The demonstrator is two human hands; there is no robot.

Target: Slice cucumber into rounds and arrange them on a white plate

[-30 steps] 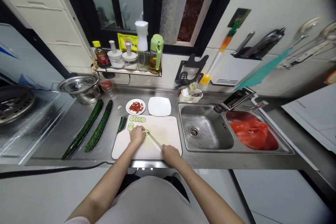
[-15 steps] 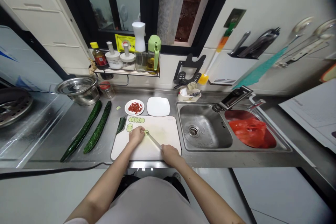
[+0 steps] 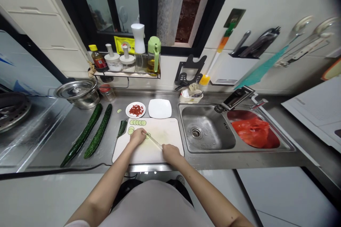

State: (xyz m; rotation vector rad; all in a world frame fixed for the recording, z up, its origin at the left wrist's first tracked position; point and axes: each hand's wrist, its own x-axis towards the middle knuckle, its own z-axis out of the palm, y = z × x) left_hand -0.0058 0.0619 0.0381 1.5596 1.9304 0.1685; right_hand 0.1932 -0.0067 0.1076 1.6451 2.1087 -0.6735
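My right hand (image 3: 172,155) is closed around the handle of a knife (image 3: 154,142), its blade pointing up and left over the white cutting board (image 3: 151,155). At the blade's tip lies a round cucumber slice (image 3: 148,136). The fingertips of my left hand (image 3: 137,137) are pinched together at that slice's left edge, beside the blade. Behind my left hand, a row of thin cucumber slices (image 3: 137,122) lies along the board's far left, with a couple more slices (image 3: 130,129) just below it. A dark green cucumber end piece (image 3: 122,128) rests at the board's left edge.
Two whole cucumbers (image 3: 83,135) lie on the steel counter to the left. Behind the board stand a plate of red pieces (image 3: 129,114) and a white square plate (image 3: 160,108). To the right is a sink (image 3: 213,138) with a red plastic bag (image 3: 252,132); a lidded pot (image 3: 86,101) stands far left.
The knife blade has turned and now shows a narrower side. Both hands stay nearly in place, and the whole view has shifted slightly.
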